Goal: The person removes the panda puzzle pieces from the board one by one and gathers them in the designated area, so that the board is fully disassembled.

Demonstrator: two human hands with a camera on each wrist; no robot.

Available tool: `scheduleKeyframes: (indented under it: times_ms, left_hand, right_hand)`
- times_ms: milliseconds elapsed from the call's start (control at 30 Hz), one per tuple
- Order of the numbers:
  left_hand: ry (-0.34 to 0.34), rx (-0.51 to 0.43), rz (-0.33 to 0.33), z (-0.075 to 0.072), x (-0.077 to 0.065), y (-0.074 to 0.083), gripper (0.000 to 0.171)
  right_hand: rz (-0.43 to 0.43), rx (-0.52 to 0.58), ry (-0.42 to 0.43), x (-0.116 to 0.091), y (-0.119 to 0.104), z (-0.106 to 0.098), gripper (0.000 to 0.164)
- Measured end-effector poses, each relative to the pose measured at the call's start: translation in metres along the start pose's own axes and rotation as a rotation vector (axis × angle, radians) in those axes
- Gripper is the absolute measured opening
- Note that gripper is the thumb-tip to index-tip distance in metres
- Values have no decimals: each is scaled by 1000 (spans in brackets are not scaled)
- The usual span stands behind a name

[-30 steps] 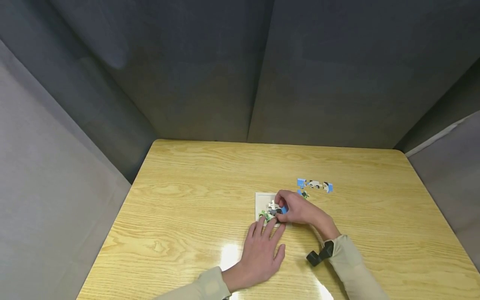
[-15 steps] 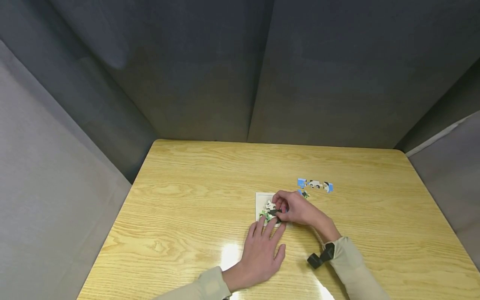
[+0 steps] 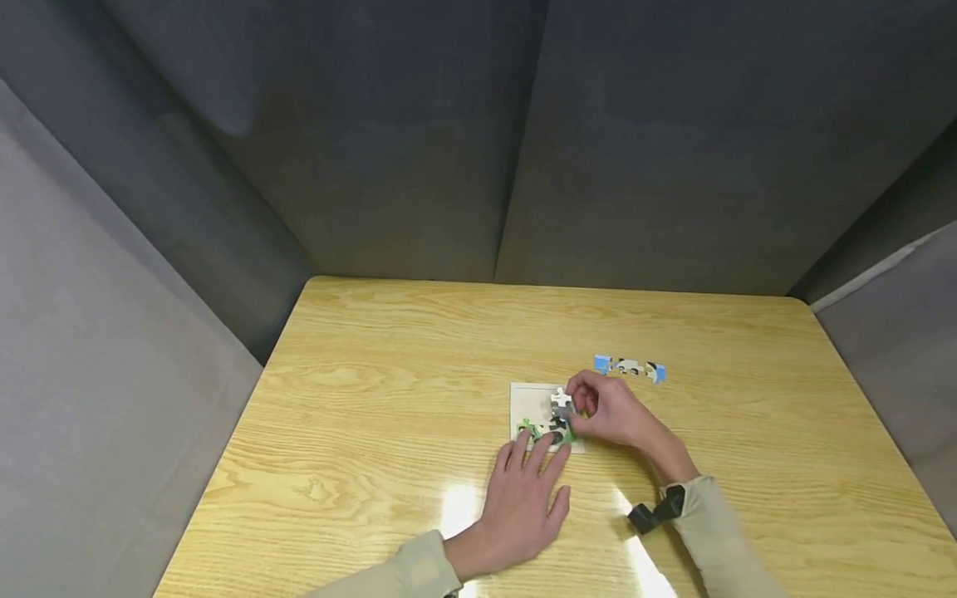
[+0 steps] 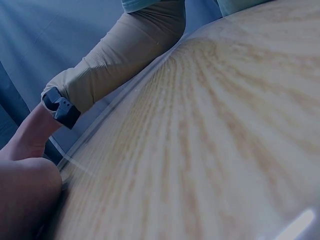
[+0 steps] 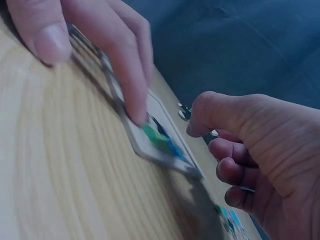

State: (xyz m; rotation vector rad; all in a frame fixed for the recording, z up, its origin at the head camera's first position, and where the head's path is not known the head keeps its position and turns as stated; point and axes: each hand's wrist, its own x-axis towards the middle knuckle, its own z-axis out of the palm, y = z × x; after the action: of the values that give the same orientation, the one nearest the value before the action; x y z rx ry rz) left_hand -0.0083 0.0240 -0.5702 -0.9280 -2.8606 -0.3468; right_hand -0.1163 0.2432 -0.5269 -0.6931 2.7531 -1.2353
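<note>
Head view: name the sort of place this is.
Probably a curtained-off recording booth: dark fabric hangs behind a wood-grained table, grey fabric flanks it, and a black wrist device is in view.

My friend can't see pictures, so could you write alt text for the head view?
A person's left hand lays its fingers over the near edge of a partly filled jigsaw board, the right hand curled at the board's right side. Three loose pieces lie in a row beyond, on a wooden table.
</note>
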Motion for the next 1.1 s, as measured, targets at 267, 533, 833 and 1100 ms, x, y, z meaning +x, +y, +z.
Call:
scheduleKeyframes:
  times_ms: [267, 533, 833, 1100]
  left_hand:
    - [1, -9, -5, 0, 1, 0, 56]
    - [-8, -22, -7, -1, 0, 1, 56]
    - [10, -36, 4, 0, 0, 0, 55]
    - [17, -48, 9, 1, -1, 1, 54]
  right_hand:
    - [49, 16, 67, -14, 16, -18, 36]
    - [91, -6, 121, -28, 31, -37, 34]
    - [156, -71, 170, -38, 59, -53, 34]
    - [201, -140, 157, -41, 72, -58, 35]
